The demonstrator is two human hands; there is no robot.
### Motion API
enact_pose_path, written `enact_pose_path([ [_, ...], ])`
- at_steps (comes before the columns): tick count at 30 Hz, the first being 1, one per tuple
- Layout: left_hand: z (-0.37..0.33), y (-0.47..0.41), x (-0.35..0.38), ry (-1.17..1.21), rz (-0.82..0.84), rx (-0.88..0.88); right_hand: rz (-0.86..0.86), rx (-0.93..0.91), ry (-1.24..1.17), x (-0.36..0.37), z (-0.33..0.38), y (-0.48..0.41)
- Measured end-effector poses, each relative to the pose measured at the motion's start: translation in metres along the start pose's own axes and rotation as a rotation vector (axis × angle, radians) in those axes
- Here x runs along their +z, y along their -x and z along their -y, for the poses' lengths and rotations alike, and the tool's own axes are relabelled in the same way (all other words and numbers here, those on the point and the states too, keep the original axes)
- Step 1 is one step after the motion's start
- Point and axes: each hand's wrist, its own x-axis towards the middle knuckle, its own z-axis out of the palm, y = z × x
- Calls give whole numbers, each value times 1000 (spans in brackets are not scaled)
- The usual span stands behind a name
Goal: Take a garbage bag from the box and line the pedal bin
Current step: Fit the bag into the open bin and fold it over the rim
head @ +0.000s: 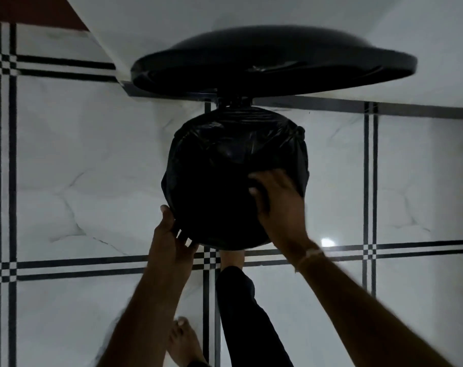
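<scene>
Both hands work the garbage bag (233, 144) over the pedal bin (303, 165) rim; left hand (172, 234) pinches film at the near-left edge. Right hand (276, 200) lies flat, fingers spread, on the near-right side; slack there looks the likely next tuck.

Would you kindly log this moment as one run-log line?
lid raised | garbage bag over bin rim | left hand at near-left rim | right hand on bag

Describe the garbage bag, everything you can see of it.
The garbage bag is black, thin, glossy plastic, wrinkled and creased. It sits in the round pedal bin with its edge folded outward over the rim, covering the bin's top and upper sides. The far side is stretched tight near the hinge; a small bunched fold shows at the right. The inside is too dark to read. The left hand grips it at the near left rim, and the right hand presses it at the near right. The lid stands open behind.
</scene>
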Motion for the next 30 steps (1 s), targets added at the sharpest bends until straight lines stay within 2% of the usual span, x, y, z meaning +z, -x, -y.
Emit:
enact_pose_path([
  [1, 3, 3, 0, 27, -20, -22, -183, 84, -17, -17, -8, 14],
  [2, 6, 4, -2, 37, -36, -42, -218, 233, -63, -21, -11, 23],
  [3, 8, 7, -2, 34, -38, -74, -244, 464, -255, -18, -18, 25],
  [5, 12, 9, -5, 48, -34, -123, -136, 874, -749, -17, -37, 22],
  [6, 14, 8, -6, 35, -32, -134, -73, 1002, -976, -24, -46, 20],
  [8, 13, 10, -7, 35, -41, -133, -81, 1143, -1273, -29, -56, 22],
  [9, 11, 10, -6, 31, -48, -114, -80, 1185, -1343, -30, -58, 23],
  [14, 7, 5, -9, 41, -24, -63, 14, 1203, -1454, -27, -54, 23],
  [19, 12, 5, -3, 115, -38, -59, 131, 1140, -1416, -29, -55, 23],
  [22, 24, 10, 1, 177, -31, -63, 96, 1116, -1451, -24, -53, 30],
  [26, 49, 24, 3, 231, -19, -167, 57, 1190, -1532, -11, -39, 55],
  [30, 62, 26, 8, 335, -73, -140, -79, 1172, -1692, 1, -26, 62],
])
